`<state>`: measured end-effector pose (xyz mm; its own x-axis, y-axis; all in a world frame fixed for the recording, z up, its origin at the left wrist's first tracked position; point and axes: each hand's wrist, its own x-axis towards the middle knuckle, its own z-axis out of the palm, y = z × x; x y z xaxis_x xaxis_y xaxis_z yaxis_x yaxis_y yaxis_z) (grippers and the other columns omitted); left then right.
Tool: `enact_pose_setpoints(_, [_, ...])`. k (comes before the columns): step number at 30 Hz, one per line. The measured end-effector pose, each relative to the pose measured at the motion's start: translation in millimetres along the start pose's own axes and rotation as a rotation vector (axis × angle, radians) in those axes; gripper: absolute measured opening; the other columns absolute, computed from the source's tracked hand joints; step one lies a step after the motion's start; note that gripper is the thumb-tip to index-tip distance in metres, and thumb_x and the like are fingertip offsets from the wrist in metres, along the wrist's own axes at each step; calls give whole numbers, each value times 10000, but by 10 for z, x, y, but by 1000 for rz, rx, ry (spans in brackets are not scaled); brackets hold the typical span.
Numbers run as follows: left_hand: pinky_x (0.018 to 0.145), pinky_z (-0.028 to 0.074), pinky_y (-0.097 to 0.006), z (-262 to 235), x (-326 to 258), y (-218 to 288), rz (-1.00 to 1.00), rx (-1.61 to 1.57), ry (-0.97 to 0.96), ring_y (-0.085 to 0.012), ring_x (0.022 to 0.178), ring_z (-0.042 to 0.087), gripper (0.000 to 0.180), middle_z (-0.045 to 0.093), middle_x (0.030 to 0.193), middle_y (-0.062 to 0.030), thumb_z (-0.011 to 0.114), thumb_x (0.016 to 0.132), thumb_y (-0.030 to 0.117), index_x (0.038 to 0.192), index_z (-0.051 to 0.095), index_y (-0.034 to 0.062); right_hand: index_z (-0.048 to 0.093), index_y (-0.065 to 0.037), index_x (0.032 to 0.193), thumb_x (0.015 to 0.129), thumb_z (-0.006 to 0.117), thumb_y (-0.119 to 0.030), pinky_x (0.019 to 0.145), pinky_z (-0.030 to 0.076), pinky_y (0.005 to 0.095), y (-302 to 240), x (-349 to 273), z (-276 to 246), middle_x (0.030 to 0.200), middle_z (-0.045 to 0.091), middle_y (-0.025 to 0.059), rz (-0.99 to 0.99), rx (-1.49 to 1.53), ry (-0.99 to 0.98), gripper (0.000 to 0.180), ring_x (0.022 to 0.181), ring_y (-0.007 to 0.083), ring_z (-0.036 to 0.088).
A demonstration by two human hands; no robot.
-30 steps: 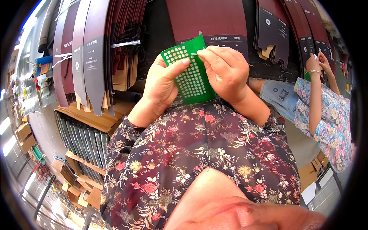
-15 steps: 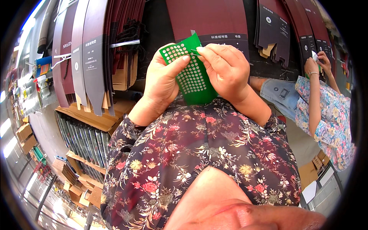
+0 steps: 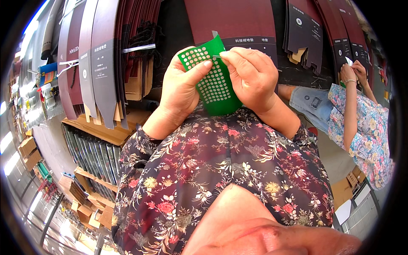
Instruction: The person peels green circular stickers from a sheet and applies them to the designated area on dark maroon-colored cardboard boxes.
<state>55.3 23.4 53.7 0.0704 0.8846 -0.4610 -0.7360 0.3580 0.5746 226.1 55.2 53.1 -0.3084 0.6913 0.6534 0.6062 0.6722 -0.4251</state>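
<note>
Starting at the left, with burgundy-and-grey cardboard sleeves (image 3: pixel 106 63) stacked on the black bench (image 3: pixel 172 32). On to the left hand (image 3: pixel 180 87): clamping the green sheet (image 3: pixel 213 83) in a closed grip, with thumb across its pale-dotted face. Holding it up between both hands, ahead of the floral top (image 3: pixel 229 157). Past a burgundy panel (image 3: pixel 231 19) behind, to the right hand (image 3: pixel 253 76): pinching a thin sliver (image 3: pixel 216 56) in a tight grip, right by the sheet, too fine to identify. Then, far right, to a co-worker's hands (image 3: pixel 347 73), holding something small and white.
</note>
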Motion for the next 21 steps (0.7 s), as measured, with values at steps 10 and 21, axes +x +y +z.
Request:
enact_pose_setpoints(10, [851, 560, -299, -10, 5, -13, -7, -8, -19, -159, 928, 678, 328, 687, 1029, -82, 677, 876, -70, 1169, 558, 17, 706, -87, 934, 708, 779, -43, 673, 544, 340, 23, -21, 24, 883, 702, 64, 1, -8, 31, 241, 755, 241, 685])
enact_pose_setpoints(21, [849, 560, -296, -16, 14, -11, 10, -7, -26, -160, 927, 678, 332, 687, 1036, -81, 681, 871, -69, 1168, 561, 18, 707, -98, 988, 714, 786, -59, 677, 536, 339, 15, -12, 2, 937, 687, 47, -16, 3, 10, 288, 783, 234, 676])
